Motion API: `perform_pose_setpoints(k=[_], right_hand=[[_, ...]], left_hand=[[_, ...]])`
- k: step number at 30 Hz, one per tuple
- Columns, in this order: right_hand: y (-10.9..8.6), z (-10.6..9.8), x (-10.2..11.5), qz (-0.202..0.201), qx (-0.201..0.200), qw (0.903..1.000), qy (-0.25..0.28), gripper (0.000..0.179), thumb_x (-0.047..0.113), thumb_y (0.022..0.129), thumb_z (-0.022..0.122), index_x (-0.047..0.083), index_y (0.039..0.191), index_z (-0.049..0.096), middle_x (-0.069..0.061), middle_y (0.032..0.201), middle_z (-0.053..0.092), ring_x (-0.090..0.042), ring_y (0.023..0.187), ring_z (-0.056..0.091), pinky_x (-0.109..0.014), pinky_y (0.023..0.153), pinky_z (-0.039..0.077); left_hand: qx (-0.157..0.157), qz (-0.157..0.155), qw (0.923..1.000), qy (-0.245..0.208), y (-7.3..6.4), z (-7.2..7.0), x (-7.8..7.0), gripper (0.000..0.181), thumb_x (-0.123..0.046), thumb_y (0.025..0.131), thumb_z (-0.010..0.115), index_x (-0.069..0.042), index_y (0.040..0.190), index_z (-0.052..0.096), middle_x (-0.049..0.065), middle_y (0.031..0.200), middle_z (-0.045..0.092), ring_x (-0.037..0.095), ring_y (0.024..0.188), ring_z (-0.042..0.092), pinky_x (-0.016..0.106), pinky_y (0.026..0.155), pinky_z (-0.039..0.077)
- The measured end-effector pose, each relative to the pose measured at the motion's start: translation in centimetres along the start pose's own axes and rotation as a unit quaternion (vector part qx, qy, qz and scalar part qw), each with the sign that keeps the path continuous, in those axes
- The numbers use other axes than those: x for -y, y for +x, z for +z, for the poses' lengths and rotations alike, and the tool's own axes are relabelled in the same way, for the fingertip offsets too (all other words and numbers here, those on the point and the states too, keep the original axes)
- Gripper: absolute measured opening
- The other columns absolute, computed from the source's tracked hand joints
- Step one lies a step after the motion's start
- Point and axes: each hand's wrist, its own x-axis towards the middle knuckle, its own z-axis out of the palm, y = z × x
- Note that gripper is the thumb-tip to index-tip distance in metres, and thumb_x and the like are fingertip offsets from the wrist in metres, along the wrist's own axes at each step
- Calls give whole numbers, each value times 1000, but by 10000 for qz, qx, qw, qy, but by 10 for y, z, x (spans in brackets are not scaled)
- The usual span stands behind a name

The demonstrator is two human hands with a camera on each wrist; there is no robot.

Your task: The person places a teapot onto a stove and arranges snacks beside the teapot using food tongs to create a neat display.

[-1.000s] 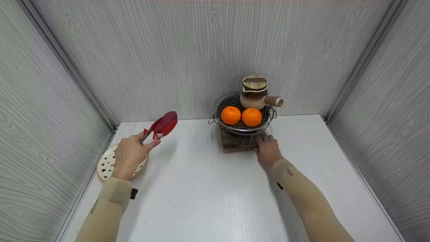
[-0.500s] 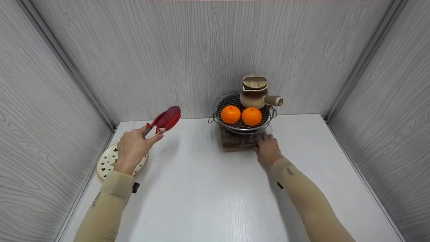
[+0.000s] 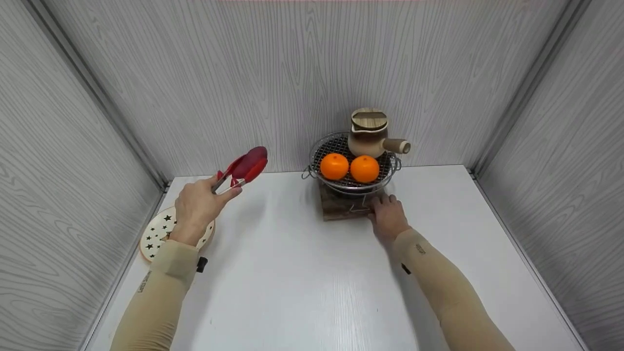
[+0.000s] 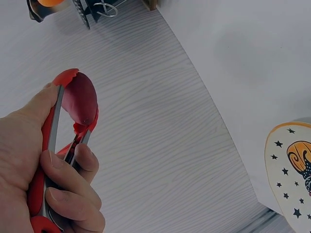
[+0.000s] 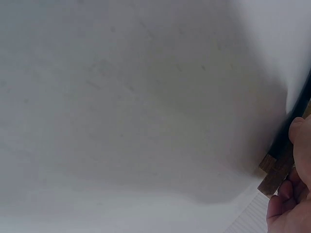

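Observation:
My left hand (image 3: 199, 207) grips a pair of red-and-silver tongs (image 4: 51, 131), raised over the table's left side. Between the tong heads sits a purplish-red sweet potato (image 4: 81, 99), well left of the grill. My right hand (image 3: 390, 218) holds the front right corner of the wooden base (image 3: 336, 209) under the round wire grill (image 3: 324, 150). In the right wrist view, thumb and fingers lie on either side of the wood (image 5: 274, 179). Two round orange fruits, one left (image 3: 334, 166) and one right (image 3: 364, 169), rest on the mesh.
A brown clay teapot (image 3: 366, 144) with a wooden lid and side handle stands behind the fruits on the grill. Below my left wrist, a cream plate (image 3: 155, 234) with stars lies at the table's left edge. Grey wood-grain walls (image 3: 243, 87) enclose the back and sides.
My left hand has moved slightly up and to the right, carrying the tongs and sweet potato away from the plate. The right hand and the grill have stayed in place.

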Motion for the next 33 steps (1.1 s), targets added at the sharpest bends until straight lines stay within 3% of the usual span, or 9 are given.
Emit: perform_pose_setpoints(k=[9, 19, 27, 33], right_hand=[[0, 0, 2, 126, 13, 9998, 168, 41, 22, 109, 73, -5, 138, 61, -28, 135, 64, -46, 120, 59, -63, 106, 52], [13, 29, -17, 114, 211, 9997, -28, 45, 29, 113, 68, 0, 145, 58, -26, 142, 61, -44, 125, 57, -61, 109, 51], [3, 7, -5, 95, 74, 9996, 248, 40, 23, 109, 73, -2, 139, 62, -26, 137, 64, -44, 119, 58, -63, 105, 51], [9, 21, -12, 119, 67, 9997, 191, 40, 25, 111, 72, -1, 140, 61, -26, 140, 63, -44, 120, 57, -63, 107, 51]], left_hand=[[-50, 168, 9998, 127, 10, 2, -10, 61, -63, 97, 82, -12, 130, 81, 2, 70, 52, 19, 65, 44, 33, 54, 29], [-20, 225, 9997, 60, 18, 4, -20, 61, -63, 96, 83, -12, 131, 81, 1, 71, 51, 19, 65, 44, 34, 56, 29], [-121, 371, 9992, 64, 22, 5, -25, 61, -63, 96, 83, -12, 129, 81, 2, 71, 53, 20, 66, 45, 35, 57, 30], [-71, 354, 9993, 63, 25, 4, -32, 60, -62, 96, 83, -13, 130, 80, 3, 74, 54, 21, 68, 45, 36, 59, 31]])
